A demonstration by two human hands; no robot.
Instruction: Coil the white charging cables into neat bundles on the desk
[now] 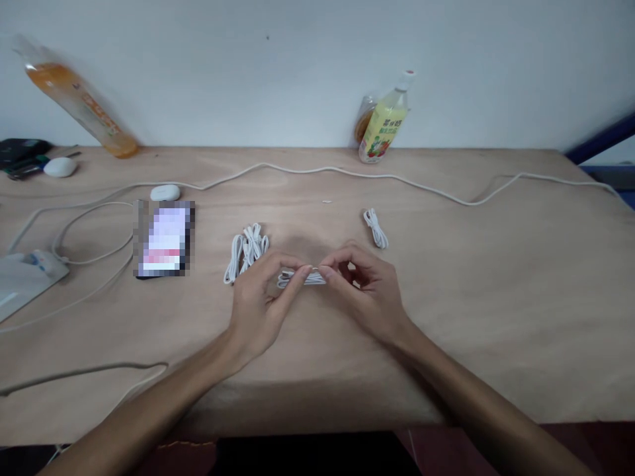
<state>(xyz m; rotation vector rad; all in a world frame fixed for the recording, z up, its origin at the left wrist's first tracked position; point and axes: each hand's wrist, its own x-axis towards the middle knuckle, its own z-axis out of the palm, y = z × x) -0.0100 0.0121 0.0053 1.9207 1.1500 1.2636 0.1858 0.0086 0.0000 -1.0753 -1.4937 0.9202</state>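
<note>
The white cord bundle [313, 279] lay side to side, nearer the left hand [255, 301] than the right hand [372, 287]. Both pinched a thin strip [315, 268] between them, just by the bundle.

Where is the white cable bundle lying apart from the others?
In the head view, the lone white cable bundle lies on the table right of centre, just beyond the right hand and in front of the yellow bottle.

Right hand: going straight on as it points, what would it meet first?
Most likely the left hand, just across the thin strip that it and the right hand seem to pinch. The white cable bundle appears to lie lower, though depth is unclear.
</note>
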